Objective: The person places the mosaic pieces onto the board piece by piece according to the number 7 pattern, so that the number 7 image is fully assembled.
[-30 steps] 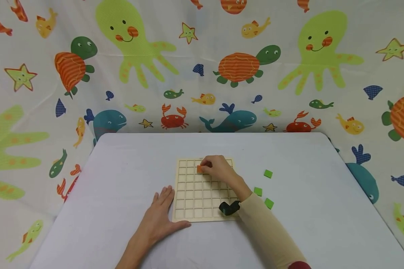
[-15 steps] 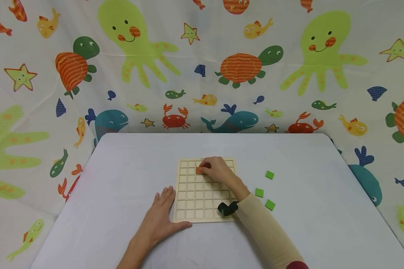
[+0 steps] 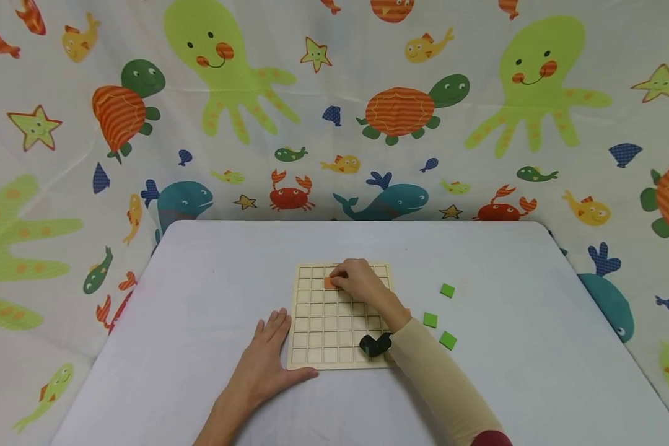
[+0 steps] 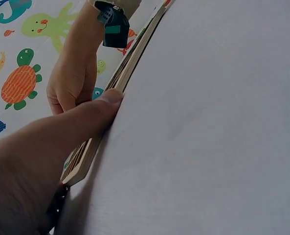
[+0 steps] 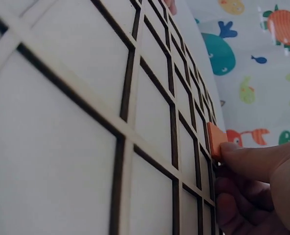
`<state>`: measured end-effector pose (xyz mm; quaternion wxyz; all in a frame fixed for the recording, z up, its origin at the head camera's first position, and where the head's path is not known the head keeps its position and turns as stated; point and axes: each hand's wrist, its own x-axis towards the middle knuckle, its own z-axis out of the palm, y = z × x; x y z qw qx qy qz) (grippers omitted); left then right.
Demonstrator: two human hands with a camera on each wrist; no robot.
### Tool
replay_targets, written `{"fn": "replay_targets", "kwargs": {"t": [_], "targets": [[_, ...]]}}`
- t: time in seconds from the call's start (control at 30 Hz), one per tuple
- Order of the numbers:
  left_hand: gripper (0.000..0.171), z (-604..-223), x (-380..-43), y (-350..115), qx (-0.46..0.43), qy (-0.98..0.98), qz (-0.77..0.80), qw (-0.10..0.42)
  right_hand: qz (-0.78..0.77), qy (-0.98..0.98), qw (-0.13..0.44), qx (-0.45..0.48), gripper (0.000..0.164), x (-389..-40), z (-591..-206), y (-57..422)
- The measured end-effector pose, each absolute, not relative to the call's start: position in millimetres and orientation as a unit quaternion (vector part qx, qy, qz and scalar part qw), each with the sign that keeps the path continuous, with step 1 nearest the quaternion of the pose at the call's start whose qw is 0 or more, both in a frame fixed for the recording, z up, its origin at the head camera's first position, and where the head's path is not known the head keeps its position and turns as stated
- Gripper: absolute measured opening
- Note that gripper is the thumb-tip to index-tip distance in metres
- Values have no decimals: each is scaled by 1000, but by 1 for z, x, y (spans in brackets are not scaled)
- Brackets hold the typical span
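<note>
A pale wooden grid board (image 3: 315,338) lies on the white table. My right hand (image 3: 361,282) pinches an orange square tile (image 3: 329,283) at a cell near the board's far edge. In the right wrist view the thumb presses on the orange tile (image 5: 216,141), which stands slightly tilted against the grid. My left hand (image 3: 266,356) lies by the board's near left corner, fingers straight along its left side. Its thumb (image 4: 111,98) rests against the near edge in the left wrist view.
Three green square tiles (image 3: 447,290) lie loose to the right of the board. Part of another orange piece (image 3: 407,313) shows behind the right wrist. A black wrist camera (image 3: 375,345) hangs over the board's near right corner. A sea-animal curtain (image 3: 290,124) stands behind the table.
My right hand has brought the orange tile slightly left and down into a cell of the third column. The left hand has stayed by the board. The head view has shifted slightly.
</note>
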<state>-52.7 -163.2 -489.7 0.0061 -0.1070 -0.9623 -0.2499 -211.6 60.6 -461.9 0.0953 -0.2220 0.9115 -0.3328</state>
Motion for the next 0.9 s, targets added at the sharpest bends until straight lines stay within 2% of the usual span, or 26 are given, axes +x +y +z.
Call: {"fn": "replay_targets", "kwargs": {"t": [0.37, 0.6, 0.9], "targets": [[120, -490, -52, -163, -106, -963, -248, 1, -335, 911, 90, -224, 14, -208, -463, 59], [121, -491, -53, -163, -107, -964, -245, 2, -323, 918, 93, -211, 25, -202, -450, 58], [121, -489, -52, -163, -106, -964, -245, 0, -348, 910, 37, -222, 27, -187, -434, 70]]}}
